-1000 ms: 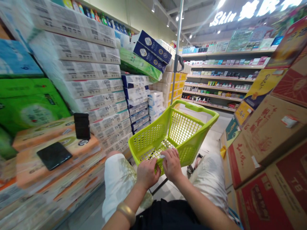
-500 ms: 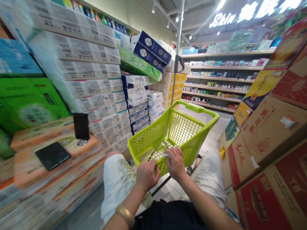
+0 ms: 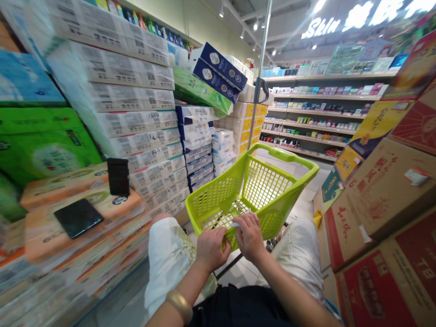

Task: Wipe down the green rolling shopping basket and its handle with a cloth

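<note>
A lime-green plastic shopping basket [image 3: 218,195] with grid walls stands tilted between my knees; its inside shows nothing but the grid floor. My left hand [image 3: 213,249] is closed over its near rim, fingers curled over the edge and thumb toward me. Just right of it, my right hand [image 3: 250,234] is closed at the same rim with a white wipe [image 3: 235,224] pinched in it. Only small white bits of the wipe show at the fingers, so whether it is tissue or cloth is unclear.
On my left, orange tissue packs [image 3: 85,200] bear a black tablet-like slab [image 3: 78,218] and a black phone-like object [image 3: 118,177]. Tall white wrapped packs [image 3: 136,100] rise behind. Cartons [image 3: 384,181] line my right side. A metal pole [image 3: 260,59] stands beyond the basket, before stocked shelves [image 3: 316,97].
The view has shifted slightly, so the basket and shelves sit a little further right. Both hands stay on the near rim, and the right one has moved slightly along with the white wipe.
</note>
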Available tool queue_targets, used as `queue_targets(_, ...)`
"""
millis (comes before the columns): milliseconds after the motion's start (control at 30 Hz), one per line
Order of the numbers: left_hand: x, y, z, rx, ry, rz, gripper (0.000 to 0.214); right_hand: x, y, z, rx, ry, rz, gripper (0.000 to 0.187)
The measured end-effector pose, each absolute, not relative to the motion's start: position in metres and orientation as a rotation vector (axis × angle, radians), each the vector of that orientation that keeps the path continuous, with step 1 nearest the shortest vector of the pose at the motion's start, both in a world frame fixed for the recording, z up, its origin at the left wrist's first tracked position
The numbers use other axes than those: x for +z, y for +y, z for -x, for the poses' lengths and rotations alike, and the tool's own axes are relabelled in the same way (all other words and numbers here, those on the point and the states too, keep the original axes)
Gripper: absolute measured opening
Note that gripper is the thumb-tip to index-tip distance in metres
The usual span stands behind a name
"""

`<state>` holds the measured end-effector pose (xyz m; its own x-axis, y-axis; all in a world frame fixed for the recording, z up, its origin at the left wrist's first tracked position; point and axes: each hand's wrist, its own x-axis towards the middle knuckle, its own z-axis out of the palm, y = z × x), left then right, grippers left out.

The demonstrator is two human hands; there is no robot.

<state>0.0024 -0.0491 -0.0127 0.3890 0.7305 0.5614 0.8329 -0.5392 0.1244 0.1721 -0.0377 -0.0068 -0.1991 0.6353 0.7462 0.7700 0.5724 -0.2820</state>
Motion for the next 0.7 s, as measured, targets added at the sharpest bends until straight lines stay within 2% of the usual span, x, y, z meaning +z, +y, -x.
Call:
queue_targets(167, -0.012, -0.042, 0.006, -0.818, -1.376, 2.518, 0.017, 0.0, -0.03, -0.186, -0.246, -2.026, 1.114, 0.026)
queue_targets(400, -0.007, -0.024, 0.023, -0.827, -1.382, 2.539, 0.018, 0.012, -0.007, -0.241, -0.445, -1.914, 1.336, 0.024)
queue_targets(633, 0.004, -0.017, 0.035, -0.803, -1.416, 2.452, 0.023, 0.005, -0.008, -0.219, -0.481, -1.767, 1.403, 0.024)
queue_targets(700, 0.007, -0.02, 0.028, -0.837, -1.484, 2.357, 0.031, 0.004, -0.009, -0.212, -0.463, -1.749, 1.42, 0.025)
